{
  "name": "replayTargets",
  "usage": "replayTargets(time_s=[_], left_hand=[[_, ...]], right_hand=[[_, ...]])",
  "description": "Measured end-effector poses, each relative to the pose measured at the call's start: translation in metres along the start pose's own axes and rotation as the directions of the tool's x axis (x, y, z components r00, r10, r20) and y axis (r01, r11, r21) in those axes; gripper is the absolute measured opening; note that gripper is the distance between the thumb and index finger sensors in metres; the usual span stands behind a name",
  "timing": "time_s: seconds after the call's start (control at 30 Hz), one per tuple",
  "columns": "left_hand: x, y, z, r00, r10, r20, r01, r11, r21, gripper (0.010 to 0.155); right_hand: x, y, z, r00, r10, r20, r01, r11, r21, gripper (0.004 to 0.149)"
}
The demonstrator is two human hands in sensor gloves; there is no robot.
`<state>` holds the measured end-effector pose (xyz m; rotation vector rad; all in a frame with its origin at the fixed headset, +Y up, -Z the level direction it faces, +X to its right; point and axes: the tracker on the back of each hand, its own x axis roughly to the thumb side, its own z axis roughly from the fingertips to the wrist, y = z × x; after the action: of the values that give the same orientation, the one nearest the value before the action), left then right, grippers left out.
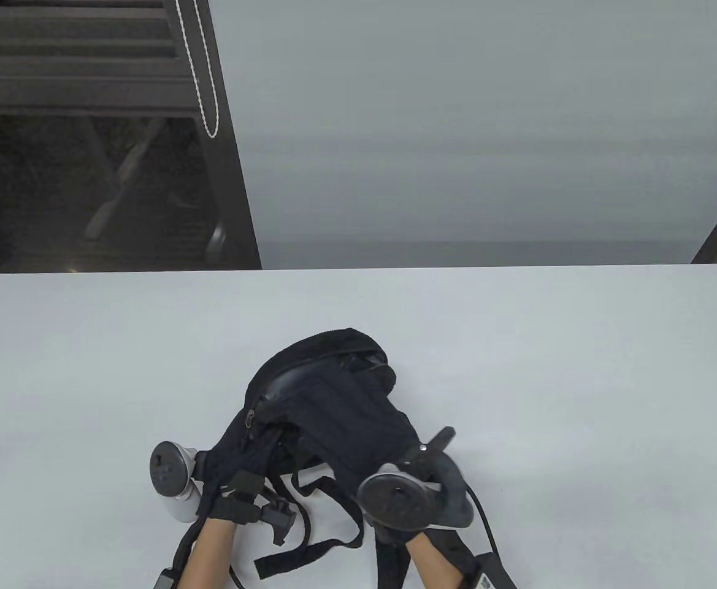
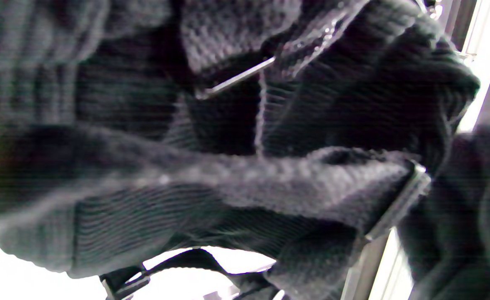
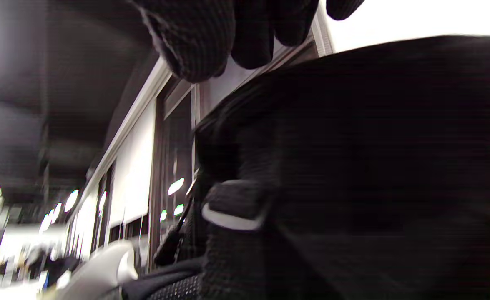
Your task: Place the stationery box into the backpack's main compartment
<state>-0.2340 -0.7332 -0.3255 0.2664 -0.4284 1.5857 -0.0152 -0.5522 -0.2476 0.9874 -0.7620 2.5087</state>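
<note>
A black backpack [image 1: 327,399] lies on the white table [image 1: 88,368], its straps [image 1: 309,540] trailing toward the front edge. No stationery box shows in any view. My left hand [image 1: 235,466] reaches into the backpack's left side by the zip and grips the fabric there; dark knit cloth and a strap buckle [image 2: 399,204] fill the left wrist view. My right hand [image 1: 422,472] is at the backpack's lower right edge, mostly hidden behind its tracker [image 1: 398,500]. In the right wrist view its curled fingers [image 3: 203,41] hang just above the backpack [image 3: 353,166]; whether they hold anything is unclear.
The left tracker [image 1: 171,475] sits just left of the backpack. Loose straps and a clip [image 1: 281,521] lie between my forearms. A grey wall stands behind the table's far edge [image 1: 358,268], with a dark floor and furniture at the far left.
</note>
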Motion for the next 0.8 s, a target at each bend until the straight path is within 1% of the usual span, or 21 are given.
replayTargets(time_s=[0.07, 0.13, 0.17, 0.2, 0.27, 0.37, 0.43, 0.53, 0.6, 0.63, 0.67, 0.73, 0.8], left_hand=[[-0.001, 0.0, 0.0, 1.0, -0.012, -0.007, 0.012, 1.0, 0.006, 0.048], [-0.003, 0.001, 0.0, 1.0, -0.011, -0.02, 0.011, 1.0, 0.01, 0.048], [-0.004, 0.002, 0.0, 1.0, -0.009, -0.026, 0.009, 1.0, 0.009, 0.048], [-0.005, 0.002, 0.0, 0.999, -0.007, -0.031, 0.008, 1.0, 0.012, 0.048], [-0.007, 0.004, 0.001, 0.999, -0.002, -0.04, 0.002, 1.0, 0.021, 0.048], [-0.007, 0.005, 0.001, 0.999, 0.002, -0.048, 0.0, 1.0, 0.029, 0.048], [-0.006, 0.003, 0.001, 0.999, -0.013, -0.045, 0.014, 1.0, 0.024, 0.048], [-0.007, 0.002, 0.001, 0.999, -0.017, -0.048, 0.018, 1.0, 0.02, 0.048], [-0.009, 0.001, 0.001, 0.999, -0.021, -0.048, 0.021, 1.0, 0.006, 0.048], [-0.009, 0.0, 0.001, 0.999, -0.031, -0.044, 0.031, 1.0, 0.003, 0.048], [-0.008, -0.001, 0.001, 0.999, -0.034, -0.037, 0.034, 0.999, 0.0, 0.048], [-0.005, -0.003, 0.0, 0.999, -0.036, -0.025, 0.036, 0.999, -0.015, 0.048], [-0.003, -0.006, 0.0, 0.999, -0.044, -0.015, 0.044, 0.999, -0.026, 0.049]], right_hand=[[0.019, 0.01, -0.017, 0.997, 0.058, 0.051, -0.062, 0.995, 0.076, 0.048], [0.037, 0.024, -0.031, 0.99, 0.109, 0.086, -0.124, 0.974, 0.188, 0.051], [0.045, 0.034, -0.039, 0.979, 0.174, 0.103, -0.195, 0.946, 0.259, 0.054], [0.048, 0.039, -0.042, 0.971, 0.211, 0.109, -0.234, 0.93, 0.282, 0.056], [0.052, 0.053, -0.048, 0.94, 0.314, 0.134, -0.342, 0.87, 0.356, 0.06], [0.052, 0.067, -0.05, 0.906, 0.391, 0.16, -0.422, 0.843, 0.334, 0.058], [0.051, 0.072, -0.05, 0.894, 0.421, 0.153, -0.448, 0.836, 0.317, 0.056], [0.05, 0.075, -0.048, 0.903, 0.405, 0.146, -0.429, 0.866, 0.256, 0.046], [0.049, 0.074, -0.049, 0.921, 0.364, 0.138, -0.387, 0.895, 0.223, 0.037], [0.047, 0.071, -0.049, 0.932, 0.34, 0.129, -0.361, 0.909, 0.209, 0.035], [0.045, 0.068, -0.05, 0.945, 0.305, 0.113, -0.324, 0.921, 0.218, 0.035], [0.043, 0.065, -0.05, 0.942, 0.315, 0.115, -0.334, 0.913, 0.235, 0.035], [0.041, 0.061, -0.049, 0.941, 0.321, 0.111, -0.337, 0.919, 0.202, 0.036]])
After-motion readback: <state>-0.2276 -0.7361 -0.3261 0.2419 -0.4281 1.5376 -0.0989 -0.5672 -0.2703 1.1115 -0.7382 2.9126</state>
